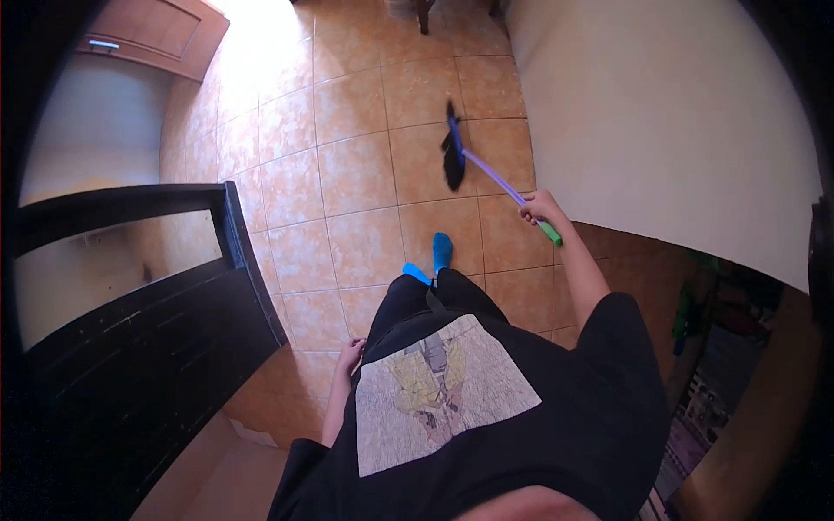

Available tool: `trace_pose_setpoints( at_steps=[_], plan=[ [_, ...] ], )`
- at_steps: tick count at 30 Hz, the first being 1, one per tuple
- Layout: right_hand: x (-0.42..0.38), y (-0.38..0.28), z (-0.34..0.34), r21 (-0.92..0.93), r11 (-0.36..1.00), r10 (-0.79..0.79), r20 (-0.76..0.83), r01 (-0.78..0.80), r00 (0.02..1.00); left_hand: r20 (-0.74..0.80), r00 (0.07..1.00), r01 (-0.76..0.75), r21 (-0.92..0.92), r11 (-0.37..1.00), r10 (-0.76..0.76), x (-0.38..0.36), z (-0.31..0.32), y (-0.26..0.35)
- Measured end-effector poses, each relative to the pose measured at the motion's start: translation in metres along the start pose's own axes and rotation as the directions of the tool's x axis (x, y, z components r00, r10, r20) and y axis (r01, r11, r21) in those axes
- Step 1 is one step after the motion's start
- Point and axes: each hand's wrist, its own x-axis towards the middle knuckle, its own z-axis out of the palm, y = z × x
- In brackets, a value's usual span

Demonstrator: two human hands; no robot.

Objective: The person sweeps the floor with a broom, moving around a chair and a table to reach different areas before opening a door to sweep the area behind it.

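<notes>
My right hand [540,208], reached forward, is closed round the upper handle of a broom [493,174]. The handle is purple, with a green end [551,233] sticking out behind my fist toward the forearm. At its far end the dark bristles [453,165] are over the tiled floor [356,174], slightly blurred. My left hand [350,354] hangs low beside my left thigh, its fingers curled in and nothing visible in them. My feet in blue socks [442,250] stand on the tiles behind the broom head.
A pale wall [660,113] runs along the right. On the left stands a black wooden frame [130,321] with an opening, and beyond it a brown door [161,35] with a metal handle. A dark furniture leg [423,17] shows at the far end. Bright light falls at upper left.
</notes>
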Motion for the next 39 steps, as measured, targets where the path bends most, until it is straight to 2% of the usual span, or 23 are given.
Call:
trace_pose_setpoints(
  at_steps=[1, 3, 4, 6, 8, 10, 13, 17, 19, 20, 21, 22, 24, 25, 26, 27, 29, 31, 32, 34, 35, 37, 39],
  plan=[
    [-0.002, 0.007, -0.002, 0.006, 1.000, -0.001, -0.009, 0.001, 1.000, 0.021, 0.997, -0.070, 0.060, 0.996, 0.069, 0.010, -0.001, 0.006],
    [-0.009, 0.028, 0.005, 0.009, 0.973, -0.226, -0.177, 0.231, 0.958, 0.039, 0.994, -0.107, 0.056, 0.993, 0.104, 0.027, -0.003, 0.024],
    [-0.018, 0.041, 0.009, 0.005, 0.974, -0.221, -0.165, 0.225, 0.961, 0.025, 0.977, -0.215, 0.141, 0.966, 0.214, 0.037, -0.004, 0.032],
    [-0.050, 0.062, 0.015, 0.176, 0.893, -0.359, -0.272, 0.413, 0.893, 0.032, 0.949, -0.314, 0.003, 0.949, 0.314, 0.053, -0.001, 0.053],
    [-0.106, 0.059, 0.011, 0.318, 0.884, -0.296, -0.185, 0.342, 0.937, 0.008, 0.935, -0.354, 0.047, 0.934, 0.354, 0.045, 0.009, 0.092],
    [-0.156, 0.044, 0.007, 0.446, 0.882, -0.173, 0.003, 0.153, 0.985, 0.099, 0.924, -0.380, 0.110, 0.918, 0.371, 0.057, 0.015, 0.106],
    [-0.185, 0.021, 0.030, 0.373, 0.926, -0.034, 0.239, -0.060, 0.970, 0.156, 0.933, -0.343, 0.118, 0.932, 0.323, 0.059, 0.037, 0.122],
    [-0.106, 0.023, 0.128, 0.225, 0.963, -0.040, 0.670, -0.152, 0.742, 0.172, 0.941, -0.325, 0.218, 0.920, 0.292, 0.044, 0.061, 0.117],
    [-0.058, 0.025, 0.220, 0.091, 0.991, 0.006, 0.703, -0.098, 0.711, 0.105, 0.942, -0.336, 0.285, 0.897, 0.320, 0.032, 0.065, 0.098],
    [-0.042, 0.026, 0.264, 0.079, 0.993, -0.006, 0.785, -0.091, 0.619, 0.093, 0.945, -0.326, 0.278, 0.904, 0.312, 0.025, 0.064, 0.087],
    [0.004, 0.058, 0.328, -0.019, 0.869, -0.211, 0.890, 0.495, 0.405, 0.041, 0.941, -0.336, 0.191, 0.922, 0.335, 0.015, 0.059, 0.073],
    [0.014, 0.065, 0.372, -0.088, 0.886, -0.135, 0.890, 0.455, 0.435, -0.012, 0.936, -0.350, 0.105, 0.931, 0.353, 0.005, 0.052, 0.059],
    [0.005, 0.062, 0.410, -0.013, 0.989, 0.076, 0.896, -0.145, 0.438, -0.065, 0.970, -0.237, -0.005, 0.972, 0.236, -0.023, 0.034, 0.032],
    [0.016, 0.070, 0.417, -0.024, 0.990, 0.082, 0.898, -0.139, 0.432, -0.130, 0.972, -0.206, -0.079, 0.975, 0.195, -0.037, 0.027, 0.015],
    [0.029, 0.085, 0.429, -0.161, 0.967, 0.034, 0.849, 0.197, 0.527, -0.193, 0.970, -0.177, -0.155, 0.972, 0.146, -0.053, 0.020, -0.004],
    [0.035, 0.094, 0.437, -0.307, 0.814, -0.054, 0.805, 0.493, 0.591, -0.242, 0.966, -0.135, -0.191, 0.972, 0.087, -0.065, 0.013, -0.028],
    [0.057, 0.105, 0.395, -0.348, 0.818, -0.044, 0.756, 0.459, 0.653, -0.294, 0.956, -0.092, -0.239, 0.967, 0.018, -0.084, 0.011, -0.074],
    [0.035, 0.067, 0.300, -0.204, 0.977, 0.101, 0.691, 0.059, 0.715, -0.303, 0.936, 0.055, -0.373, 0.926, -0.178, -0.100, 0.019, -0.115],
    [0.019, 0.038, 0.247, -0.317, 0.937, 0.097, 0.643, 0.149, 0.760, -0.303, 0.936, 0.050, -0.384, 0.922, -0.177, -0.104, 0.028, -0.136],
    [0.005, 0.021, 0.150, -0.158, 0.984, 0.165, 0.586, -0.088, 0.793, -0.133, 0.944, 0.220, -0.425, 0.878, -0.301, -0.107, 0.042, -0.167],
    [-0.028, -0.013, 0.104, -0.132, 0.979, 0.202, 0.509, -0.156, 0.836, -0.135, 0.946, 0.213, -0.428, 0.878, -0.295, -0.109, 0.042, -0.164],
    [-0.041, -0.022, 0.031, -0.105, 0.982, 0.181, 0.334, -0.154, 0.925, -0.145, 0.963, 0.160, -0.375, 0.913, -0.228, -0.104, 0.058, -0.145],
    [-0.034, -0.013, -0.020, -0.178, 0.983, 0.072, 0.178, -0.040, 0.981, -0.153, 0.976, 0.099, -0.312, 0.945, -0.153, -0.096, 0.051, -0.124]
  ],
)
